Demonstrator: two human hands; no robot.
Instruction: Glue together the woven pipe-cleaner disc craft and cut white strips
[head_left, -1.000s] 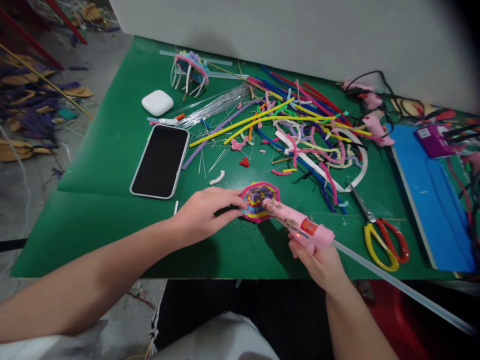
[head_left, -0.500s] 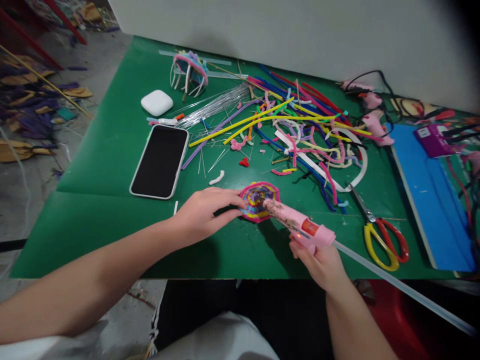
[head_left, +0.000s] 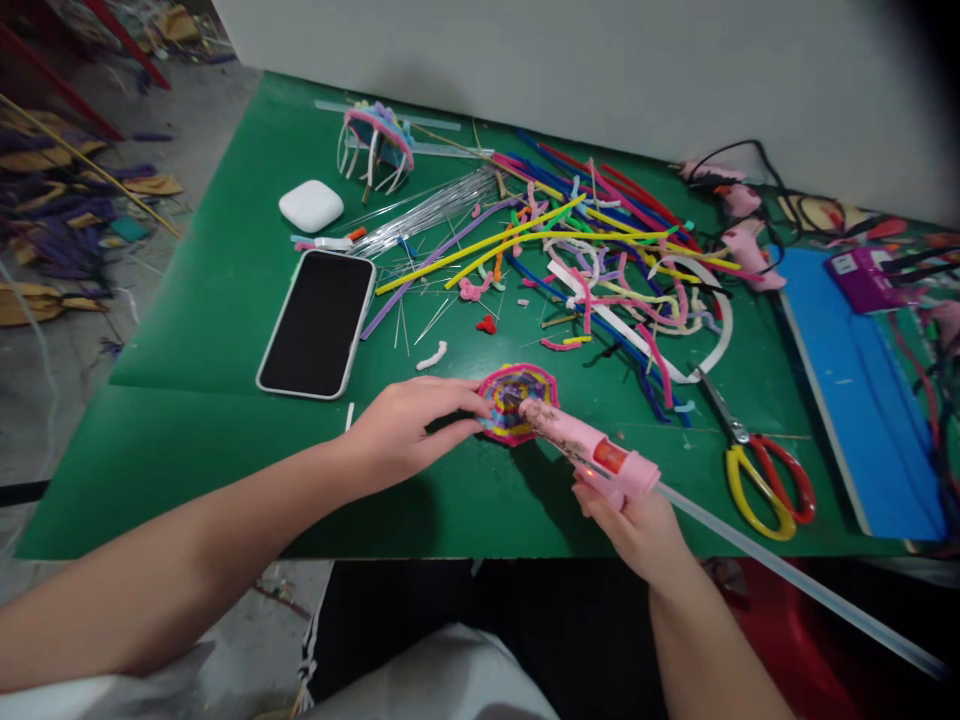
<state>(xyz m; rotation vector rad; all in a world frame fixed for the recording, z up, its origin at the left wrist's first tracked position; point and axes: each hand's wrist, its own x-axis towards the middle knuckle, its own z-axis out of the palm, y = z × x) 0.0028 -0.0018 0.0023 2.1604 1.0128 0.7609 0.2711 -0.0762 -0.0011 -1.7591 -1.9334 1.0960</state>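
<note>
My left hand (head_left: 420,425) pinches the left edge of a small ringed disc (head_left: 499,428) that looks made of pipe cleaners, pink at the rim with yellow, blue and purple rings inside. Wrapped in my right hand (head_left: 637,525) is a pink hot glue gun (head_left: 611,460), a small orange light glowing on its side. Its stained nozzle points left, over the disc's middle; whether the tip touches is hard to see. A long translucent glue stick (head_left: 795,575) sticks out of the gun's back, down to the right.
The green table (head_left: 187,450) bears a phone (head_left: 319,322), a white case (head_left: 311,206) and a heap of pipe cleaners (head_left: 600,240). Scissors (head_left: 742,440) lie right, beside a blue board (head_left: 855,400). A small domed pipe-cleaner piece (head_left: 375,150) stands at the back, near clear sticks (head_left: 427,215).
The glue gun has shifted slightly left over the disc along with my right hand. My left hand keeps its pinch on the disc's edge. The whole view has drifted a little.
</note>
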